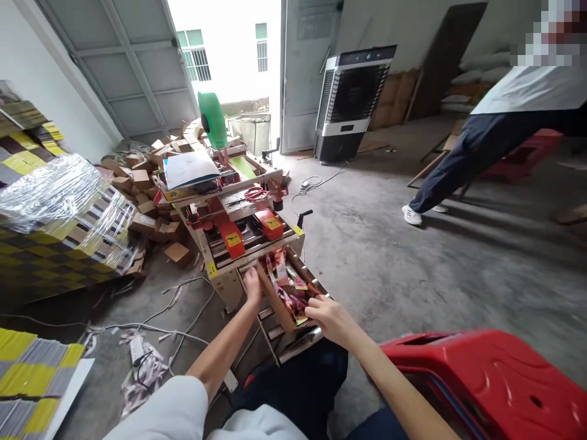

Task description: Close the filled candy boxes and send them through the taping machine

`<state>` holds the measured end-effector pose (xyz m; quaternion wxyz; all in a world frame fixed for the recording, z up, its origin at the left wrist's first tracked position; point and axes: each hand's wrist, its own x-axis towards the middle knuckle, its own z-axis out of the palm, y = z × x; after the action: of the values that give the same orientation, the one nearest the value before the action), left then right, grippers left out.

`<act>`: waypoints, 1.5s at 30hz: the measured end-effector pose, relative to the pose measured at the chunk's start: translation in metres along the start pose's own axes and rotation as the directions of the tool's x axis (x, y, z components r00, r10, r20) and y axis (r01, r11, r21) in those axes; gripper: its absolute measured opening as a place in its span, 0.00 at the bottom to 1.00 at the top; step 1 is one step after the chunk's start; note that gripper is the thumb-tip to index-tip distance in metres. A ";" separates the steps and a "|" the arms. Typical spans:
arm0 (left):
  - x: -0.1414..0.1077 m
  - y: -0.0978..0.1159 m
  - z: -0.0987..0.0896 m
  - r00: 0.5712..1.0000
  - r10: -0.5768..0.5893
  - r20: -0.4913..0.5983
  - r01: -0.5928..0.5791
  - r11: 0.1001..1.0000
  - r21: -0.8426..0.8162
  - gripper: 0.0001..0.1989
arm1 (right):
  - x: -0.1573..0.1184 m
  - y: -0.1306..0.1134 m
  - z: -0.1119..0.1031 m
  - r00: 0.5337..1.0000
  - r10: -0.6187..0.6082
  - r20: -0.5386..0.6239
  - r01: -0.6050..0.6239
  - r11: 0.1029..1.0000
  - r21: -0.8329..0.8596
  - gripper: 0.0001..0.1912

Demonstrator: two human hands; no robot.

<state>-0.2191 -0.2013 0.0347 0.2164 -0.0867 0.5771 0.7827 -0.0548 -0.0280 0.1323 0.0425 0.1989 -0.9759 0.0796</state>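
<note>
An open cardboard box (277, 300) lies on the short roller extension (298, 349) of the taping machine (247, 214), right before me. Inside it are several small packets (280, 269) in pink, red and purple wrappers. My right hand (326, 313) is closed on the box's near right edge, fingertips over the rim. Beside the far left wall of the box, my left hand (252, 286) is curled closed. What its fingers hold, if anything, is hidden from me. Red scissors (255, 194) and a booklet (190, 169) rest on top of the machine.
A red plastic stool (495, 373) stands close on my right. Cables (183, 333) and a power strip (137, 351) lie on the floor at left. Wrapped stacked cartons (68, 208) and a heap of small boxes (142, 177) stand beyond. A person (477, 134) is at right, near an air cooler (353, 101).
</note>
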 end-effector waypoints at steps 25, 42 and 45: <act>0.026 0.106 0.003 0.532 -0.018 0.846 -0.844 0.061 0.532 0.22 | 0.079 0.013 0.065 0.981 0.163 -0.102 -0.071 0.800 0.595 0.32; 0.053 0.083 0.035 0.691 0.021 0.722 -0.721 0.094 0.687 0.09 | 0.082 0.001 0.084 0.907 0.399 -0.132 -0.305 0.841 0.446 0.31; 0.048 0.062 0.042 0.716 0.287 0.636 -0.642 -0.086 0.762 0.11 | 0.063 0.004 0.071 0.888 0.386 -0.251 -0.201 0.816 0.541 0.32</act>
<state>-0.2842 -0.1649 0.0832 0.0038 0.3926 0.8900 0.2319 -0.1177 -0.0606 0.0692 0.1488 0.0301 -0.9167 0.3697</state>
